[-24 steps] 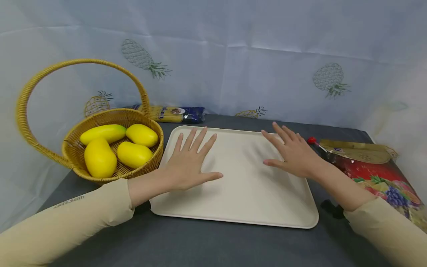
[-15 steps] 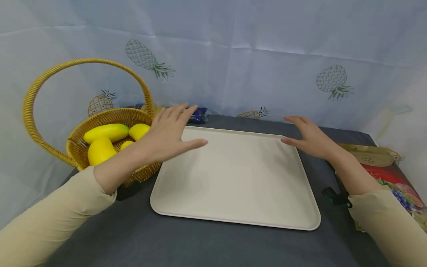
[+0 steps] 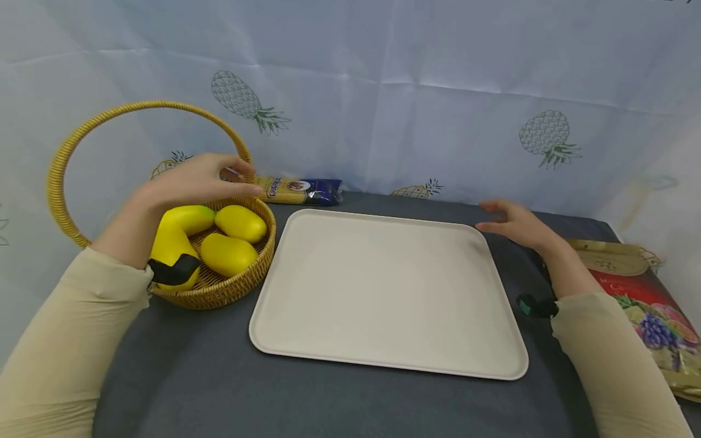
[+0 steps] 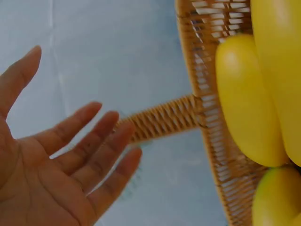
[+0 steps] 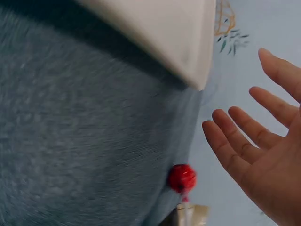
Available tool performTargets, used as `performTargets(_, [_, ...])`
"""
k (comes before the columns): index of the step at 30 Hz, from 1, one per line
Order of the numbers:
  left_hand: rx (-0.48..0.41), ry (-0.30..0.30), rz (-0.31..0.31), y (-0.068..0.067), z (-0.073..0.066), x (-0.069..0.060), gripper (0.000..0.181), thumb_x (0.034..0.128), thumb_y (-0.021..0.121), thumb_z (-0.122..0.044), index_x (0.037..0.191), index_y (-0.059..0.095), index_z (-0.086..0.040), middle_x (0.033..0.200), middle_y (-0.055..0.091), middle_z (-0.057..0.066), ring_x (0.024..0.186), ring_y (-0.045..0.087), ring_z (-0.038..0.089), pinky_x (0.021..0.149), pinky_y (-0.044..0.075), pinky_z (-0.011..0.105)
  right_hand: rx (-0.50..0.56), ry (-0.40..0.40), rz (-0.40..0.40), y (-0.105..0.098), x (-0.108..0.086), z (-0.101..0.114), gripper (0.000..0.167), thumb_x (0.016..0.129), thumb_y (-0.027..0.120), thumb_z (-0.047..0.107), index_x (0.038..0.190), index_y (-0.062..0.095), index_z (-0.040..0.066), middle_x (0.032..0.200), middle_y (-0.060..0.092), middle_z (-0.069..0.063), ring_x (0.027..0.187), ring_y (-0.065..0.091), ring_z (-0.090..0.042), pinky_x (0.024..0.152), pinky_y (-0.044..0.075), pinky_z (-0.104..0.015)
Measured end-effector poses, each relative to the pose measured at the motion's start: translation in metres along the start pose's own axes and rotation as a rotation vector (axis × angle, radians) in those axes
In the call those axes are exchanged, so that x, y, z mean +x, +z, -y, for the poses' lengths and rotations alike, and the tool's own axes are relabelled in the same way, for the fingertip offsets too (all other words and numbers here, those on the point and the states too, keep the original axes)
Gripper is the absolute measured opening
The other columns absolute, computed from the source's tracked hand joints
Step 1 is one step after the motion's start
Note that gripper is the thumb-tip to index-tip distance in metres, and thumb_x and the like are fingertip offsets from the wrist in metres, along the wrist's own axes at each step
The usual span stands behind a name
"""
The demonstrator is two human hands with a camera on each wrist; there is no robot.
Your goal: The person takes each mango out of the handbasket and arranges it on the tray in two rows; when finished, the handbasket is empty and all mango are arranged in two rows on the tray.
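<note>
My left hand (image 3: 199, 179) hovers over the wicker basket (image 3: 221, 298), its fingertips near the right side of the upright handle. In the left wrist view the fingers are spread and slightly bent, with nothing between them; the handle (image 4: 164, 120) passes close behind the fingertips, and I cannot tell whether they touch. Inside the basket lie several yellow mangoes (image 3: 229, 254), partly hidden by the left forearm. Off the far right corner of the cream tray (image 3: 383, 292), my right hand (image 3: 517, 226) holds nothing. Its fingers look loosely bent in the right wrist view.
Behind the basket and tray lies a blue and yellow pasta packet (image 3: 296, 190). A red and gold fruit-printed bag (image 3: 652, 304) lies at the right edge. A red lollipop (image 5: 182, 178) shows low in the right wrist view. The pineapple-patterned curtain (image 3: 438, 134) hangs at the back.
Both hands have moved apart from above the tray: the left went left and up to the basket handle, the right went right past the tray's edge. Basket and tray stay in place.
</note>
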State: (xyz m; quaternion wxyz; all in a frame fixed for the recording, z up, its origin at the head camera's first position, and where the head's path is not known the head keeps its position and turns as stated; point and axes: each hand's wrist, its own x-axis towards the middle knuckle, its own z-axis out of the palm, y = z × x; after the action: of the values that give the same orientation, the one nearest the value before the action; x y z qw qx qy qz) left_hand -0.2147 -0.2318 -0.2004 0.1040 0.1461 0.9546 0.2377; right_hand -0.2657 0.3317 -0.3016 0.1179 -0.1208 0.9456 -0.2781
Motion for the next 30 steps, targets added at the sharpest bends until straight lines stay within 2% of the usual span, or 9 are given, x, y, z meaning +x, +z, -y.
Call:
performTargets(4, [-0.044, -0.026, 0.025, -0.003, 0.021, 0.005, 0.066, 0.0942, 0.057, -0.057, 0.143, 0.049, -0.012, 0.144, 0.053, 0.017, 0.128, 0.052, 0.037, 0.102, 0.047, 0.059, 0.025, 0.037, 0.034, 0.003, 0.002, -0.015, 0.078, 0.099, 0.059, 0.036, 0.155, 0.021, -0.002, 0.155, 0.025, -0.036, 0.135, 0.037, -0.054, 0.102, 0.047, -0.063])
performTargets(8, [-0.073, -0.051, 0.055, -0.003, 0.038, 0.012, 0.067, 0.0944, 0.056, -0.057, 0.143, 0.049, -0.011, 0.144, 0.051, 0.018, 0.13, 0.049, 0.039, 0.105, 0.043, 0.062, 0.07, 0.063, 0.064, 0.008, 0.004, -0.027, 0.073, 0.099, 0.059, 0.031, 0.154, 0.024, -0.001, 0.153, 0.027, -0.035, 0.133, 0.043, -0.051, 0.102, 0.051, -0.056])
performTargets(13, [-0.097, -0.069, 0.101, -0.002, 0.055, 0.021, 0.068, 0.0947, 0.057, -0.054, 0.146, 0.046, -0.012, 0.15, 0.046, 0.018, 0.133, 0.047, 0.04, 0.107, 0.042, 0.063, 0.153, 0.036, 0.074, 0.013, 0.004, -0.035, 0.067, 0.098, 0.061, 0.024, 0.153, 0.03, 0.002, 0.151, 0.033, -0.033, 0.129, 0.049, -0.049, 0.098, 0.056, -0.05])
performTargets(16, [-0.141, -0.058, 0.137, 0.0, 0.066, 0.026, 0.067, 0.0965, 0.058, -0.048, 0.15, 0.041, -0.01, 0.154, 0.041, 0.02, 0.132, 0.049, 0.041, 0.108, 0.043, 0.062, 0.177, 0.005, 0.085, 0.015, 0.004, -0.036, 0.066, 0.097, 0.063, 0.022, 0.152, 0.032, 0.003, 0.149, 0.036, -0.032, 0.127, 0.051, -0.047, 0.096, 0.057, -0.049])
performTargets(19, [-0.2, -0.042, 0.172, 0.002, 0.076, 0.031, 0.066, 0.0978, 0.059, -0.038, 0.151, 0.036, -0.006, 0.155, 0.037, 0.023, 0.136, 0.044, 0.043, 0.11, 0.041, 0.063, 0.191, -0.012, 0.102, 0.016, 0.005, -0.036, 0.065, 0.096, 0.064, 0.017, 0.152, 0.034, 0.003, 0.148, 0.037, -0.031, 0.127, 0.051, -0.046, 0.097, 0.056, -0.05])
performTargets(23, [-0.22, -0.014, 0.192, 0.005, 0.087, 0.034, 0.065, 0.096, 0.062, -0.028, 0.15, 0.036, -0.005, 0.154, 0.038, 0.024, 0.14, 0.038, 0.044, 0.111, 0.037, 0.065, 0.202, -0.018, 0.114, 0.017, 0.004, -0.035, 0.063, 0.095, 0.063, 0.013, 0.15, 0.036, 0.002, 0.146, 0.038, -0.031, 0.126, 0.05, -0.045, 0.099, 0.054, -0.053])
performTargets(30, [-0.245, 0.007, 0.24, 0.006, 0.1, 0.036, 0.066, 0.0929, 0.066, -0.022, 0.15, 0.038, -0.006, 0.154, 0.037, 0.023, 0.138, 0.04, 0.045, 0.113, 0.034, 0.065, 0.195, -0.017, 0.111, 0.018, 0.004, -0.036, 0.06, 0.095, 0.064, 0.014, 0.149, 0.039, 0.002, 0.144, 0.042, -0.028, 0.123, 0.053, -0.041, 0.1, 0.055, -0.052])
